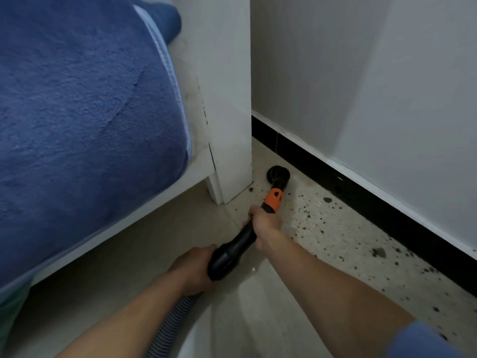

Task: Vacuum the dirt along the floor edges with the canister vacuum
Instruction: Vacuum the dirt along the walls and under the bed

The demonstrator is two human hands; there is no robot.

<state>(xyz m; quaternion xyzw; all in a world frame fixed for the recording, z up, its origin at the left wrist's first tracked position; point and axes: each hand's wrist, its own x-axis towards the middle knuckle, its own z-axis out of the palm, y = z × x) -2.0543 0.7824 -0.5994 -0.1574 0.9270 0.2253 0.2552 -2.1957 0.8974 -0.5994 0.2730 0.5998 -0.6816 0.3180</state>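
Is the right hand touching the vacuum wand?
Touching. The head view shows the right hand wrapped round the vacuum wand below its orange collar.

The bed [77, 125] lies left, the baseboard [361, 192] right, the nozzle [277, 174] on the floor [154, 254] between them.

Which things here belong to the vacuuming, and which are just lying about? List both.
For the job: nozzle, wand, hose, dirt, skirting, left hand and right hand, both gripping the wand.
Just there: blanket, bed frame, wall.
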